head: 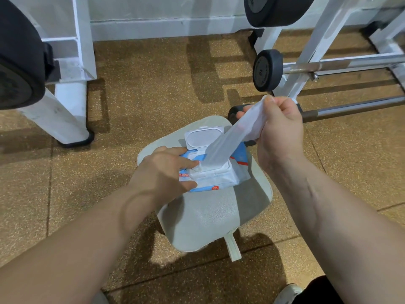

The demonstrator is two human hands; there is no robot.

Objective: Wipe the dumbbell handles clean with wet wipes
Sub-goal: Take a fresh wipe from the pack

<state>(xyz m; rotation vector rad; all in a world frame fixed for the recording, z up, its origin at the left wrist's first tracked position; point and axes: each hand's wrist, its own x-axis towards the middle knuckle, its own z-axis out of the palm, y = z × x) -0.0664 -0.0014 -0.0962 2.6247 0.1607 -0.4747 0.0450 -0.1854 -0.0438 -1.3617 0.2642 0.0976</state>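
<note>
On the pale grey, leather-look square pad point(210, 220) lying on the speckled brown rubber floor point(153, 84) sits a blue-and-white soft pack of wet wipes point(225, 178). It lies on the far half of the pad. Its white plastic flip lid point(203, 137) stands open, tipped toward the far edge of the pad.

The left hand point(162, 172) rests on the pack from the pad's left side. Its fingers are fairly straight and press down on the top beside the opening, and the thumb lies along the pack's near edge.

The right hand point(280, 132) is raised above the pad's far right corner, curled tightly round the top of a white, translucent wet wipe point(228, 141). The wipe stretches in a taut band from that fist down to the pack's opening, where its lower end is still inside.

Just beyond the pad's far right corner, a black-ended dumbbell with a chrome handle point(341, 110) lies on the floor. Its handle runs off to the right, and its near end is partly hidden behind the right hand and the wipe.

Farther from the pad, a white metal rack point(306, 62) carries a second dumbbell with a round black rubber head point(267, 70).

Well to the left of the pad stand a white steel frame leg point(65, 106) and a large black weight plate point(17, 62).
</note>
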